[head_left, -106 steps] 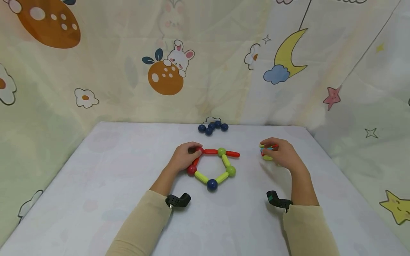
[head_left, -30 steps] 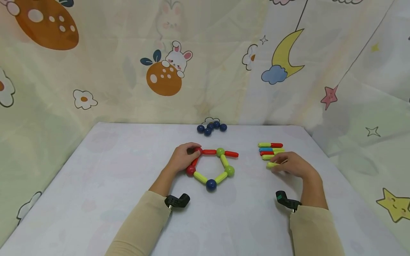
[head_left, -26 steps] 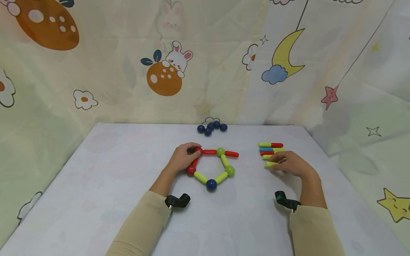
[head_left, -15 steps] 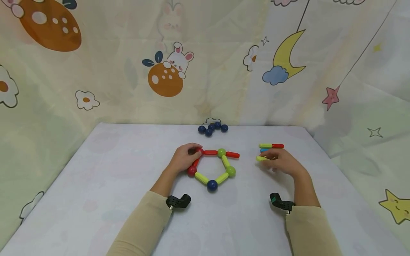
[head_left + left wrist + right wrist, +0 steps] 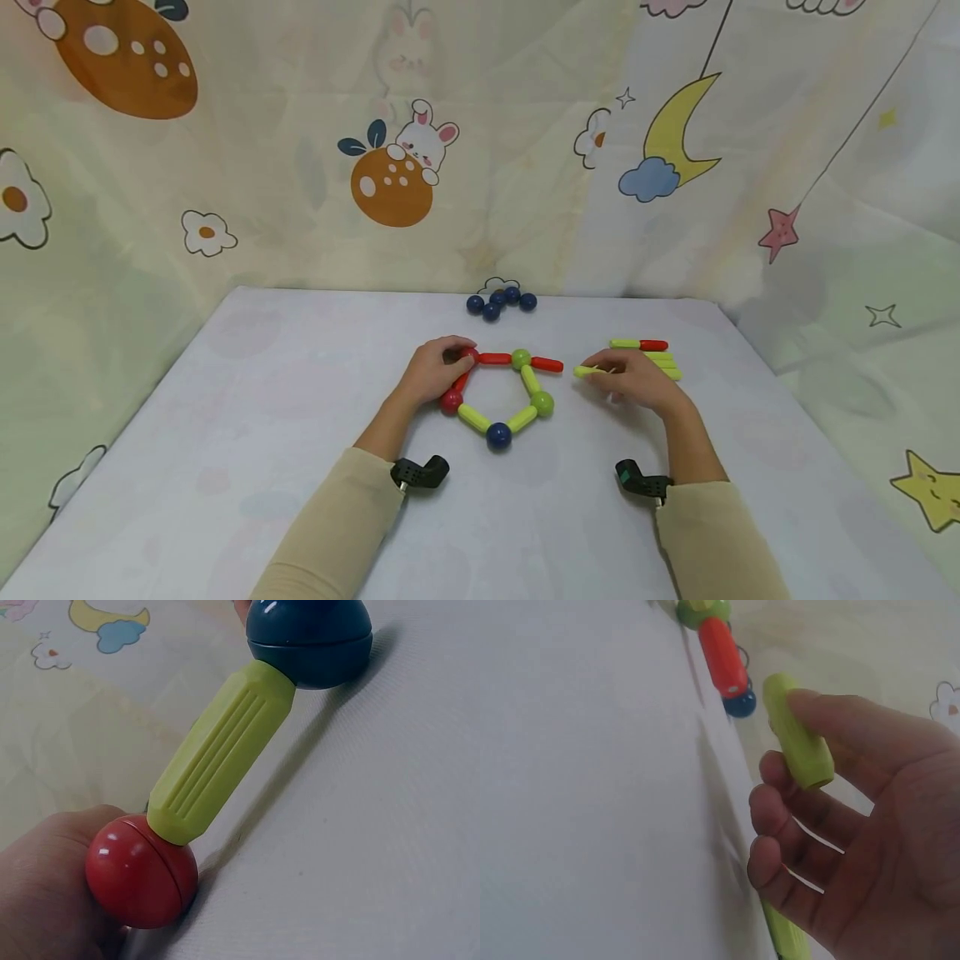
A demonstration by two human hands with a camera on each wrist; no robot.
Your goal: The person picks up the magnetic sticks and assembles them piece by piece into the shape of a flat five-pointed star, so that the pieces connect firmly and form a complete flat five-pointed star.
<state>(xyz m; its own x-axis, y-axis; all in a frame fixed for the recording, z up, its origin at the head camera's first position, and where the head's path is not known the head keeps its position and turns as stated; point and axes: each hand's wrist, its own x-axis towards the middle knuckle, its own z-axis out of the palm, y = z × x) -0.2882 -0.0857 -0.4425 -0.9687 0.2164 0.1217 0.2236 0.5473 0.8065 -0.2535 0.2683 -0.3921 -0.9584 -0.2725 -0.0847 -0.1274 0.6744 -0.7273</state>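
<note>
A ring of magnetic rods and balls lies mid-table. My left hand (image 5: pixel 435 368) pinches the red ball (image 5: pixel 469 355) at its far left corner. The nearer red ball (image 5: pixel 141 871) joins a yellow-green rod (image 5: pixel 225 754) that runs to a navy ball (image 5: pixel 311 641). At the far right corner, a green ball (image 5: pixel 521 359) carries a red rod (image 5: pixel 547 365) sticking out to the right. Between thumb and fingers, my right hand (image 5: pixel 633 377) pinches a loose yellow-green rod (image 5: pixel 799 735), just right of that red rod and apart from it.
Several loose rods (image 5: pixel 662 363) lie side by side on the right, partly hidden behind the right hand. Near the back edge sits a cluster of navy balls (image 5: pixel 491 312). A printed cloth (image 5: pixel 285 167) hangs behind the white table (image 5: pixel 225 467).
From the rods at the right, my right hand took one yellow-green rod, drew it nearer, then carried it left towards the red rod's end. The left hand and ring stayed in place.
</note>
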